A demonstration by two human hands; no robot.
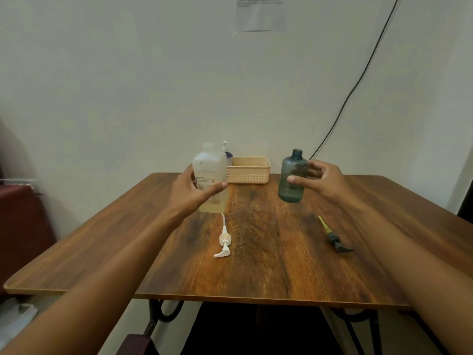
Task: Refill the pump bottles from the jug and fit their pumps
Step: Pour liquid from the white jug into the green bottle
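The jug [210,178], a cloudy plastic one with a little yellowish liquid in its bottom part, is upright over the far left-centre of the desk [256,252], gripped by the left hand [190,190]: thumb across its front, fingers behind, so this hand is closed round it. Whether its base touches the desk or hangs just above cannot be told. To its right, well apart, is the bottle [293,175], dark blue-grey, see-through, open at the neck and tilted slightly. The right hand [322,179] is at its right side, thumb at the front and fingers spread behind and beside it; the grip looks loose, and whether the fingers truly press on it cannot be told.

On the desk just below the jug lies a white pump [224,242], its tube running up towards the jug's base and its nozzle towards the near edge. Below the right hand lies a dark pump [335,239] with a yellowish tube, slanted, nozzle nearest the viewer.

Behind the jug, at the far edge, stands a small bottle [227,153] with a white pump already on, mostly hidden. Beside it sits a beige basket [248,171] against the wall [128,73]. A black cable [358,85] runs down the wall, and a sheet of paper [259,12] is stuck near the top.
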